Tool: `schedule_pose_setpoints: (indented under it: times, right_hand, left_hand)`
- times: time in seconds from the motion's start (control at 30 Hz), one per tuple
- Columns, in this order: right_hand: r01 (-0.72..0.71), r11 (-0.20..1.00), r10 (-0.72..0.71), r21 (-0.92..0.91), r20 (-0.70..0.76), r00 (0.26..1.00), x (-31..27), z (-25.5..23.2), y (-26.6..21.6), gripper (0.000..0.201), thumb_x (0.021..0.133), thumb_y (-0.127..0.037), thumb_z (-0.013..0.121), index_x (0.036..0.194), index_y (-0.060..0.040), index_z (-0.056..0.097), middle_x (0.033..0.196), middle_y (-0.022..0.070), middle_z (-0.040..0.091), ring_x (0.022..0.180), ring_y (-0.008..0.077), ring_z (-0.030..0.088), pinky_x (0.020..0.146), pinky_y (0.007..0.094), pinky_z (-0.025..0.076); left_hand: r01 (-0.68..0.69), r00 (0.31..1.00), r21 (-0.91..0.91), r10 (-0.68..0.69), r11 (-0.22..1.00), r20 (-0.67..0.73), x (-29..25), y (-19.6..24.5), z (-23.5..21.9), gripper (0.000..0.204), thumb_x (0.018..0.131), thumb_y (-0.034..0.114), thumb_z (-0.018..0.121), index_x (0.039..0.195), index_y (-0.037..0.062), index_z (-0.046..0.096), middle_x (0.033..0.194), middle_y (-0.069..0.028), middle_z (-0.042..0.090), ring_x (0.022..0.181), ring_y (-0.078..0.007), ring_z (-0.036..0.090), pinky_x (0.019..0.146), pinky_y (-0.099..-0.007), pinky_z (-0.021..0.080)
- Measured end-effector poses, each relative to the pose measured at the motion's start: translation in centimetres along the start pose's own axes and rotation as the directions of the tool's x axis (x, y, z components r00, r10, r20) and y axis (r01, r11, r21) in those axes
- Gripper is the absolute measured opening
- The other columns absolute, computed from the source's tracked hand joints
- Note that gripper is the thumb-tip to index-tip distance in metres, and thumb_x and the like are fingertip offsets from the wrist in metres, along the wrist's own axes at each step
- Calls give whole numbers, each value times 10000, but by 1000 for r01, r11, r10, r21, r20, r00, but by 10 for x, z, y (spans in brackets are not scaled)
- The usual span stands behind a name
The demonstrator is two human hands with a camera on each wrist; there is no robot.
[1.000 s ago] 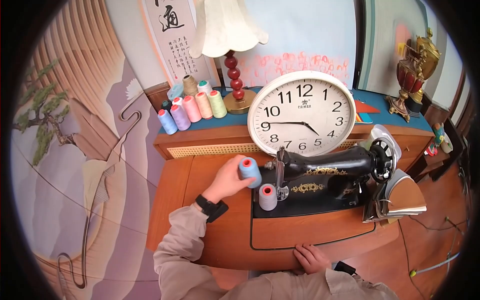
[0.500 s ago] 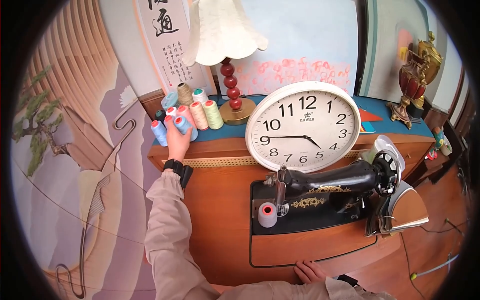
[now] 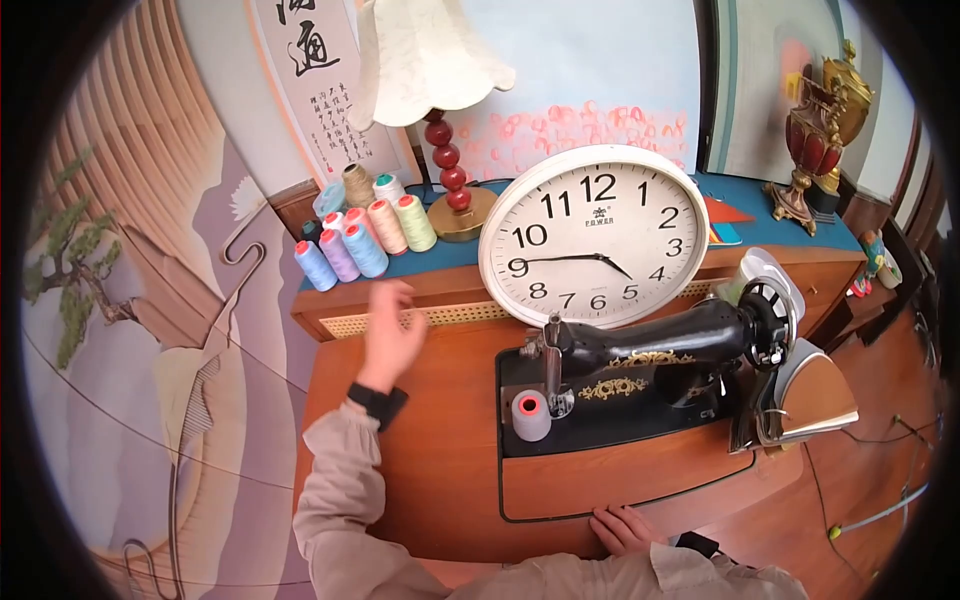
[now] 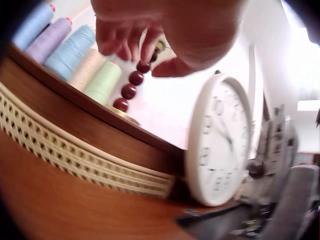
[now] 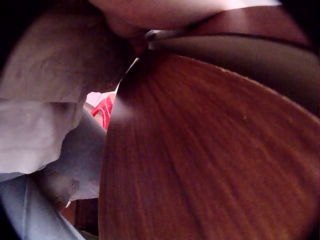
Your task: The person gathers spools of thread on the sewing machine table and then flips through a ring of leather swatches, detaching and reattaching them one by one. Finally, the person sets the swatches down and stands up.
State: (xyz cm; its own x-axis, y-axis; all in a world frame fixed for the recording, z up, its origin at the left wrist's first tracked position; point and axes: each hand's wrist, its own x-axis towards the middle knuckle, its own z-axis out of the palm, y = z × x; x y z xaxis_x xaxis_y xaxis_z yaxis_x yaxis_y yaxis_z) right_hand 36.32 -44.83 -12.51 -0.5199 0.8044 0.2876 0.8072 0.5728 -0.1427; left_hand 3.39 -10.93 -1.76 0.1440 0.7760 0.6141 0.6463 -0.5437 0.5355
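Observation:
My left hand (image 3: 392,335) is over the left part of the wooden tabletop, holding nothing, its fingers loosely bent. Just beyond it, a blue thread spool (image 3: 365,251) stands at the front of a group of spools on the blue-topped cabinet. In the left wrist view the fingers hang apart from the blue spool (image 4: 70,52) and the green one (image 4: 103,83). A grey spool (image 3: 531,415) with a red top stands on the black sewing machine's base (image 3: 600,435). My right hand (image 3: 622,528) rests on the table's front edge.
A large white wall clock (image 3: 600,160) leans against the cabinet behind the sewing machine (image 3: 650,345). A lamp (image 3: 430,60) stands beside the spools. At the machine's right are an open book (image 3: 815,395) and a clear container (image 3: 770,270).
The left hand carried the blue spool from near the machine to the cabinet group, let it go and drew back toward the tabletop. The right hand has stayed at the edge.

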Motion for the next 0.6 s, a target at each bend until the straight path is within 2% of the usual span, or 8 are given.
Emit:
schedule_pose_setpoints:
  times: [0.03,0.07,0.13,0.2,0.33,0.43,0.5,0.6]
  right_hand:
    - [-8,1000,8,2,-9,1000,1,-1,-1,433,841,-209,528,1239,-50,588,1291,105,580,1154,276,562,998,395,464]
    - [-9,1000,9,8,-9,1000,2,-2,-2,433,841,-209,528,1239,-50,588,1291,105,580,1154,276,562,998,395,464]
    - [-7,999,5,-53,-33,999,4,-4,-2,453,820,-270,578,1215,-52,603,1269,104,590,1134,267,572,988,395,472]
    - [-6,999,4,-50,-46,999,5,-3,-2,485,802,-313,607,1215,-59,603,1266,97,592,1132,262,573,985,392,473]
    - [-42,999,43,4,-116,992,8,-5,-6,570,660,-321,696,1172,-81,628,1222,73,613,1094,274,592,946,402,505]
    - [-27,999,27,-27,-19,999,4,-4,-4,634,726,-428,703,1237,-71,589,1269,81,584,1141,260,563,995,388,464]
    - [-28,999,28,-25,-17,999,2,-1,-3,648,717,-433,712,1239,-70,587,1272,82,582,1150,261,557,999,392,460]
    - [-39,999,39,-2,-5,999,4,-4,-3,660,707,-431,720,1242,-69,585,1277,83,578,1166,264,547,1005,397,456]
  left_hand:
    - [194,953,-146,-151,970,263,-17,19,2,373,747,54,613,1109,19,527,997,-98,531,809,-199,555,718,-308,477]
    - [166,896,-288,-23,943,443,-32,29,7,480,749,27,678,1191,72,496,996,-6,510,768,-92,454,684,-260,434]
    - [34,699,-382,250,924,669,-55,56,14,774,693,234,850,1316,63,423,1172,-72,482,945,-153,476,787,-290,450]
    - [-75,634,-339,307,938,710,-70,78,24,831,674,320,874,1320,33,434,1218,-144,492,1048,-258,501,912,-351,442]
    - [-68,698,-375,313,925,644,-89,97,43,679,713,308,841,1242,36,511,1161,-153,564,1046,-267,582,871,-346,487]
    - [57,705,-296,171,954,688,-89,100,45,549,746,263,813,1175,29,561,1051,-134,612,892,-252,637,772,-325,523]
    - [-1,760,-206,134,979,636,-86,95,37,465,771,189,786,1145,9,577,1009,-112,633,851,-207,656,741,-305,543]
    - [210,887,-372,-16,904,461,-71,67,26,468,771,130,767,1166,-12,560,1010,-90,642,887,-149,634,769,-305,540]
